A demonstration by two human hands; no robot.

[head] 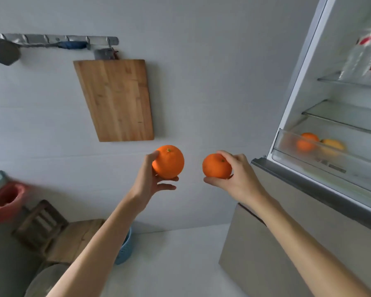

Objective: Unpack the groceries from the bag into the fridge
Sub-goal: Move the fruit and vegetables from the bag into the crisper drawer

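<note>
- The left hand [152,181] cradles a round, glossy orange fruit [168,161] on thumb and fingertips, in mid-air before the grey wall [201,61]; so light a hold could let it roll off.
- The right hand [238,179] grips a smaller round orange [216,166] from the side, nearer the open white fridge [298,82].
- Either fruit could knock the front lip of the clear plastic drawer [287,144].
- Both are near-spheres with no real long axis; their stem scars face upward, toward the camera.
</note>
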